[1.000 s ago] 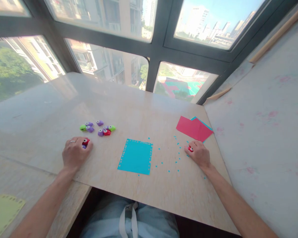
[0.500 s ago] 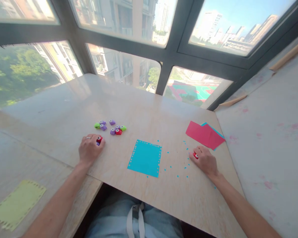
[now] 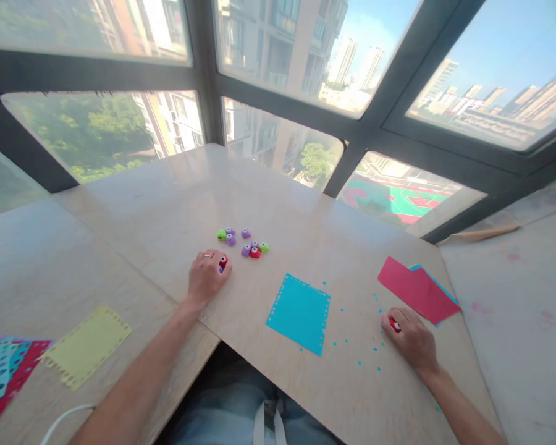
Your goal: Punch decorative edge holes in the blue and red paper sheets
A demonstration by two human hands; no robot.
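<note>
On the table to the left of centre, my left hand [image 3: 208,274] is closed around a red mini hole punch [image 3: 223,261]; a bit of purple shows just below it. My right hand [image 3: 412,339] rests on the table at the right, its fingers curled over another red mini hole punch [image 3: 394,324]. Between the hands lies a blue paper square [image 3: 300,314], holes punched along its edges. Beyond my left hand stand several more punches: a green one [image 3: 221,235], purple ones [image 3: 245,233] and a red one [image 3: 255,253].
Tiny blue paper bits [image 3: 346,340] are scattered near the square. Red paper sheets [image 3: 414,290] lie at the right by the wall. A punched yellow sheet [image 3: 90,346], a stack of punched coloured sheets [image 3: 16,377] and a white cable [image 3: 65,420] are at the left. Windows border the table.
The view has swung to the left, bringing the stack of coloured sheets and the cable into sight. Both hands keep hold of their punches, with little visible movement on the table.
</note>
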